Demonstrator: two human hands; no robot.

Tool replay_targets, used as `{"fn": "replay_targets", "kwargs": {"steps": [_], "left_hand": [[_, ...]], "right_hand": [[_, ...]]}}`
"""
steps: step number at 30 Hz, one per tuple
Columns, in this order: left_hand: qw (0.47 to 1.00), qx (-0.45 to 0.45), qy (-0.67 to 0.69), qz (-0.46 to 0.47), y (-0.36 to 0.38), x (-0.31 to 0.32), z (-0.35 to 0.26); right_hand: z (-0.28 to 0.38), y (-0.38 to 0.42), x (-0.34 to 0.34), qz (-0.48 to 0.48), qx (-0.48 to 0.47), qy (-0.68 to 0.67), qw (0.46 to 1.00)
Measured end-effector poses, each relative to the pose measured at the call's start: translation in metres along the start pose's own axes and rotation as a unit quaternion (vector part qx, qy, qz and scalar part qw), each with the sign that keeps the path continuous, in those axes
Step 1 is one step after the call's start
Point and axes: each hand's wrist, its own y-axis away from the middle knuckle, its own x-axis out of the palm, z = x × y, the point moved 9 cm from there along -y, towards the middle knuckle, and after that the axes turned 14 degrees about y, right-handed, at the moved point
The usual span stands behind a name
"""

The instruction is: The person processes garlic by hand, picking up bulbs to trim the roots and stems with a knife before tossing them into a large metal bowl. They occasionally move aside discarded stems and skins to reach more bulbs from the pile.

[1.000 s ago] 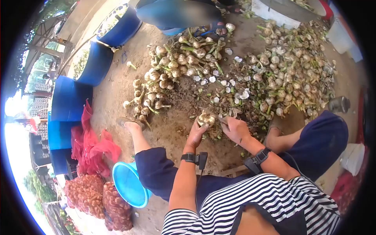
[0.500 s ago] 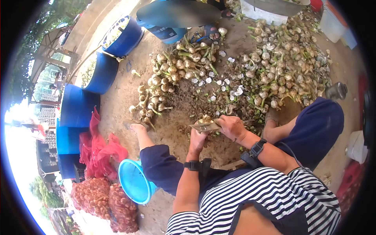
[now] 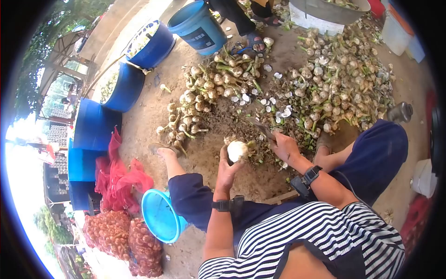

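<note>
Between the thumb and fingers of my left hand (image 3: pixel 226 171) is a white garlic bulb (image 3: pixel 239 151), its pale, peeled-looking side facing up and a bit of stem on its right. My right hand (image 3: pixel 285 149) is closed round the handle of a knife (image 3: pixel 261 128). The blade points up and left, apart from the bulb. Beyond my hands lie a heap of garlic bulbs with stems (image 3: pixel 218 76) and a larger garlic pile (image 3: pixel 341 88). White peel scraps (image 3: pixel 284 112) litter the dirt between the piles.
Left of my leg stands a light-blue bucket (image 3: pixel 162 216). Red mesh netting (image 3: pixel 121 174) and filled net sacks (image 3: pixel 109 232) lie further left. Blue tubs (image 3: pixel 97 125) form a row at the left. Another person's foot (image 3: pixel 254 41) is near a blue bucket (image 3: pixel 197 28). A metal canister (image 3: pixel 400 111) sits at right.
My right hand has drawn the knife away to the right of the garlic bulb. The bulb, earlier behind the blade, now shows its white side in my left hand.
</note>
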Motion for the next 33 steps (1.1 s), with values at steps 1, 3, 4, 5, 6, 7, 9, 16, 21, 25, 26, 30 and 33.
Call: {"fn": "replay_targets", "kwargs": {"steps": [1, 3, 4, 5, 6, 7, 9, 16, 21, 25, 26, 30, 33], "left_hand": [[0.995, -0.004, 0.091, -0.035, 0.004, -0.002, 0.004], [0.974, -0.023, 0.203, -0.102, 0.011, -0.006, 0.022], [0.963, -0.029, 0.232, -0.137, 0.010, -0.014, 0.037], [0.949, -0.036, 0.261, -0.173, 0.009, -0.022, 0.053], [0.947, -0.029, 0.265, -0.181, 0.005, -0.022, 0.059], [0.947, -0.035, 0.285, -0.146, 0.001, -0.017, 0.063], [0.942, -0.052, 0.322, -0.076, -0.004, -0.005, 0.065], [0.952, -0.008, 0.290, -0.101, -0.107, 0.035, -0.030], [0.938, 0.211, -0.044, 0.271, -0.205, 0.214, -0.186], [0.949, 0.177, -0.246, -0.090, -0.286, 0.013, -0.091], [0.939, 0.096, -0.257, -0.206, -0.281, -0.074, -0.049], [0.827, -0.050, -0.349, -0.438, -0.228, -0.324, 0.066], [0.765, -0.158, -0.405, -0.475, -0.225, -0.351, 0.069]], "right_hand": [[0.015, -0.001, -0.014, -0.031, -0.022, -0.015, 0.999], [0.047, -0.007, -0.044, -0.093, -0.066, -0.044, 0.992], [0.059, -0.007, -0.060, -0.123, -0.087, -0.060, 0.987], [0.066, -0.006, -0.069, -0.140, -0.102, -0.066, 0.983], [0.072, -0.006, -0.076, -0.157, -0.118, -0.072, 0.978], [0.074, -0.005, -0.081, -0.174, -0.132, -0.078, 0.973], [0.022, -0.012, -0.005, -0.025, -0.111, 0.083, 0.990], [-0.084, 0.027, 0.100, 0.243, 0.109, 0.042, 0.963], [-0.072, 0.031, 0.118, 0.307, 0.257, -0.157, 0.903], [-0.081, 0.014, 0.121, 0.259, 0.289, -0.201, 0.899], [-0.088, 0.015, 0.128, 0.266, 0.306, -0.172, 0.898], [-0.108, 0.034, 0.163, 0.311, 0.330, -0.163, 0.876], [-0.125, 0.036, 0.181, 0.303, 0.327, -0.161, 0.881]]}}
